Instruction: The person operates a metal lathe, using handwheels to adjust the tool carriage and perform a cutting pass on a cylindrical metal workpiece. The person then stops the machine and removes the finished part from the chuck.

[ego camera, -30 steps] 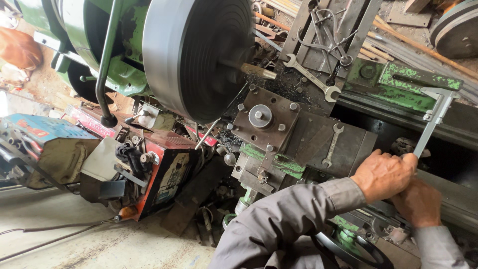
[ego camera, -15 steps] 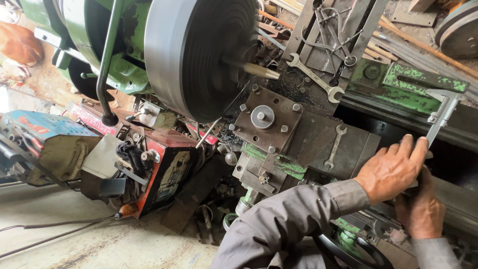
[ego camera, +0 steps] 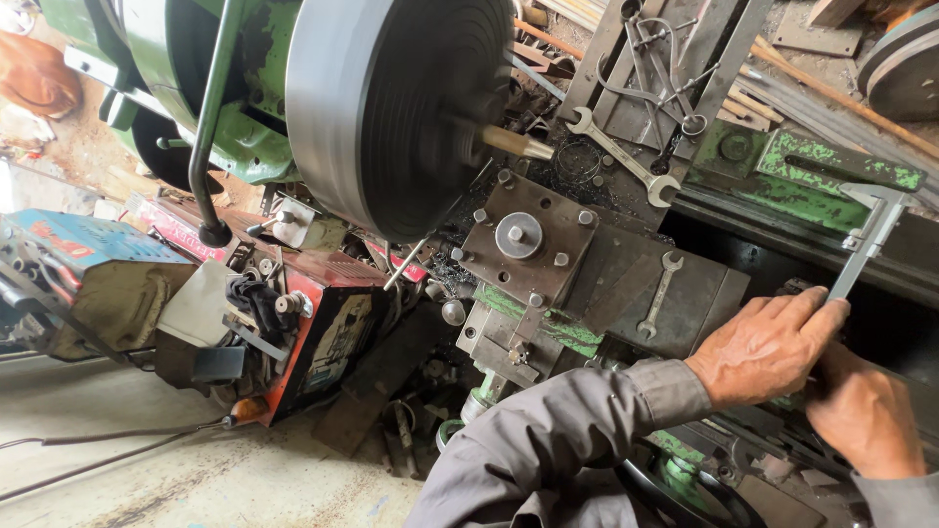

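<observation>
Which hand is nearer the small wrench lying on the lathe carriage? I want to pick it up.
Left. The left hand lies just right of the small wrench, holding the caliper. The right hand sits farther off, lower right, behind the left.

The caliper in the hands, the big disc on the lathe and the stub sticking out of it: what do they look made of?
The caliper, held by the left hand with the right hand below it, looks like bare steel: pale grey, matte sheen. The big disc seems dark machined metal, with fine concentric rings and a smooth gleaming rim. The stub looks tan, possibly brass or wood; unclear.
</observation>
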